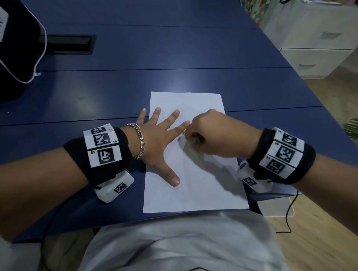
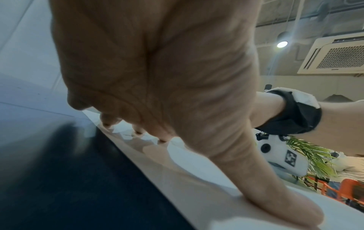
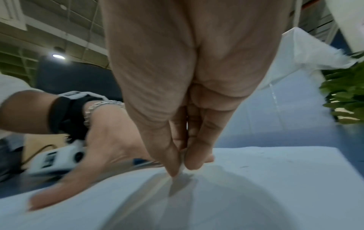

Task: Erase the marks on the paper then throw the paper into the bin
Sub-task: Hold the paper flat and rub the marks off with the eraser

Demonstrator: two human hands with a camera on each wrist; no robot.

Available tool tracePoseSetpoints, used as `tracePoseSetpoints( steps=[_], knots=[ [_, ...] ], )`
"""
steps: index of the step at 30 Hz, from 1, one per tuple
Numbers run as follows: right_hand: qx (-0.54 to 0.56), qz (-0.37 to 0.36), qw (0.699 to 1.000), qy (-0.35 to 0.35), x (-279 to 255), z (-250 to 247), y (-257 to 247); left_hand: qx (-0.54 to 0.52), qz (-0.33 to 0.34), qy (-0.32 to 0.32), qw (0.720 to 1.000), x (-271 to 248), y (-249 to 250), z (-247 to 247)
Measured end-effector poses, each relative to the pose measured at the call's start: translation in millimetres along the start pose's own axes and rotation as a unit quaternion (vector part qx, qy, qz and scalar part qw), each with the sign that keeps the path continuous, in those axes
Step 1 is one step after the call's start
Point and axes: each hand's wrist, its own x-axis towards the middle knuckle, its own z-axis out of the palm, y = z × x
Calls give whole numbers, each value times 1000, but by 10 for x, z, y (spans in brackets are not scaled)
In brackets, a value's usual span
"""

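A white sheet of paper (image 1: 196,183) lies flat on the blue table (image 1: 131,86) near its front edge. My left hand (image 1: 160,140) presses flat on the sheet's left side, fingers spread and straight. My right hand (image 1: 196,137) sits curled over the middle of the paper, beside the left index finger. In the right wrist view its thumb and fingers pinch a small white eraser (image 3: 182,168) whose tip touches the paper (image 3: 256,179). Faint pencil marks (image 1: 170,127) show between the left fingers. The left wrist view shows the left hand (image 2: 256,179) with its thumb lying on the paper (image 2: 197,183).
A black bag (image 1: 10,50) with a white cord sits at the table's far left, next to a black cable slot (image 1: 69,45). White drawers (image 1: 317,49) stand off the right edge, with a green plant (image 1: 356,127) nearer me. No bin is in view.
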Motion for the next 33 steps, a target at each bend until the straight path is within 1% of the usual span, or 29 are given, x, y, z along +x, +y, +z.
tracePoseSetpoints(
  steps=[2, 3, 4, 5, 7, 8, 9, 10, 12, 13, 14, 15, 18, 20, 23, 24, 26, 28, 30, 33],
  knots=[
    [2, -52, 998, -31, -52, 41, -90, -5, -1, -2, 1000, -4, 11, -3],
    [1, -66, 997, -43, -54, 38, -90, -4, -2, -2, 1000, -3, 14, -6],
    [0, -64, 997, -45, -35, 14, -60, 0, -4, -3, 1000, -8, 18, -7],
    [-3, -47, 998, -40, -6, -17, -13, 3, -6, -5, 1000, -13, 21, -9],
    [-2, -7, 1000, -9, 20, -62, 52, 3, -11, -9, 1000, -17, 23, -12],
    [3, -1, 1000, 8, 10, -52, 37, 2, -11, -8, 1000, -15, 19, -12],
    [12, -14, 1000, 16, -11, -27, -23, 0, -10, -6, 1000, -12, 16, -12],
    [25, -39, 999, 8, -39, 8, -114, -1, -9, -5, 1000, -16, 13, -12],
    [32, -91, 995, -33, -97, 70, -279, -4, -6, -4, 1000, -25, 19, -14],
    [25, -96, 994, -45, -103, 68, -283, -4, -6, -3, 1000, -29, 22, -16],
    [23, -84, 995, -40, -103, 36, -234, -3, -7, -2, 1000, -37, 26, -18],
    [23, -55, 998, -22, -109, -8, -149, -4, -10, 0, 1000, -45, 28, -21],
    [48, 51, 997, 32, -248, -91, 124, -4, -28, 4, 1000, -79, 41, -16],
    [62, 79, 995, 30, -357, -69, 186, 5, -50, 2, 999, -117, 71, 5],
    [72, 90, 993, 22, -387, -20, 182, 23, -69, 13, 997, -167, 103, -28],
    [72, 92, 993, 24, -365, -23, 189, 26, -57, 27, 998, -166, 89, -55],
    [67, 101, 992, 23, -375, -60, 223, 19, 5, 56, 998, -82, 90, -97],
    [59, 95, 994, 17, -363, -75, 224, -6, 45, 37, 998, -13, 62, -98],
    [61, 79, 995, 13, -346, -86, 182, -10, 49, 15, 999, 35, 35, -83],
    [42, 53, 998, 16, -287, -82, 109, 2, 40, 11, 999, 69, 27, -83]
  ],
)
